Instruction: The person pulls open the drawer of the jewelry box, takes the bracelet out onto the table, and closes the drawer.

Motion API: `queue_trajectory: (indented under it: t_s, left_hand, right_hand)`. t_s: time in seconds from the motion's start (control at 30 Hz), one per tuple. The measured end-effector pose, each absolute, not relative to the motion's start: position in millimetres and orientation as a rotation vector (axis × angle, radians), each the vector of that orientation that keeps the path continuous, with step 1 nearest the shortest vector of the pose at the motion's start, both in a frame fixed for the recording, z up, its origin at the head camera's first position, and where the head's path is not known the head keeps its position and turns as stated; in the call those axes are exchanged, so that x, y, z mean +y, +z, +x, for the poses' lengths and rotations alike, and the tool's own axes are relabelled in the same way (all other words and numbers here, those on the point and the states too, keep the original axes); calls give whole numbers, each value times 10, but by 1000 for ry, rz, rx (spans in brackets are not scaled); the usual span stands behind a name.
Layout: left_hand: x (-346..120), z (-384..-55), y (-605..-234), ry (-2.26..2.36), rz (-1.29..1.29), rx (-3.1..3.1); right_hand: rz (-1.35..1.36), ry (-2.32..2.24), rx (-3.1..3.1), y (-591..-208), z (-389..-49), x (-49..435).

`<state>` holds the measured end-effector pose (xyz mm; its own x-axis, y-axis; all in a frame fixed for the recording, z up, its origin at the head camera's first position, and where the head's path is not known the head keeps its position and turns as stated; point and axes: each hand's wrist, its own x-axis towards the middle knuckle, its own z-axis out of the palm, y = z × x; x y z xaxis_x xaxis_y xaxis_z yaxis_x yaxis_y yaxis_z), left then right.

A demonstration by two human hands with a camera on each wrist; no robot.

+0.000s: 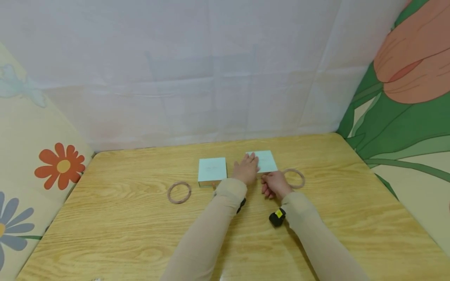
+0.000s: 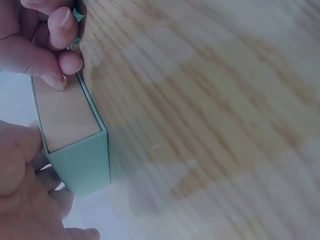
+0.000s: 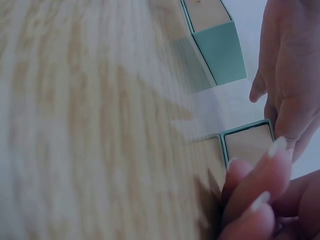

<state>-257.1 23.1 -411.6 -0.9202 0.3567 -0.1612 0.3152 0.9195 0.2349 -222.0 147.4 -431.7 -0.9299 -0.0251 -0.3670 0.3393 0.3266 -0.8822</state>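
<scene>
A pale mint-green drawer box (image 1: 268,162) lies toward the back of the table, right of centre. My left hand (image 1: 247,170) rests on its left side with fingers spread over the lid. At the front edge, my right hand (image 1: 275,185) has its fingers curled and pinches at the middle of the tan drawer front (image 2: 70,120). Whatever part is between those fingertips is hidden. In the right wrist view, the right fingers (image 3: 257,187) cover part of that drawer front. The drawer appears closed.
A second mint-green drawer box (image 1: 212,168) stands to the left, with a small tab at its front. One pinkish ring (image 1: 179,202) lies left of it; another ring (image 1: 303,179) lies beside the right hand. White cloth (image 1: 225,97) hangs behind the wooden table (image 1: 133,234).
</scene>
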Motion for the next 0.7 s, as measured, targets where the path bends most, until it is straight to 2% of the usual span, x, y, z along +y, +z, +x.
queue_trajectory:
  t_s: [0.27,0.43,0.7]
  left_hand:
    - [247,-2502,-4048,218,504,2937]
    - [243,-2496,-4142,184,555,3015]
    - [37,-2400,-4136,348,634,3072]
  right_hand:
    - [277,-1655,2279,-4340,-2216,1462]
    - [249,-1637,2332,-4362,-2197,1485]
    - [13,-1248,2764,-4187,-2066,1586]
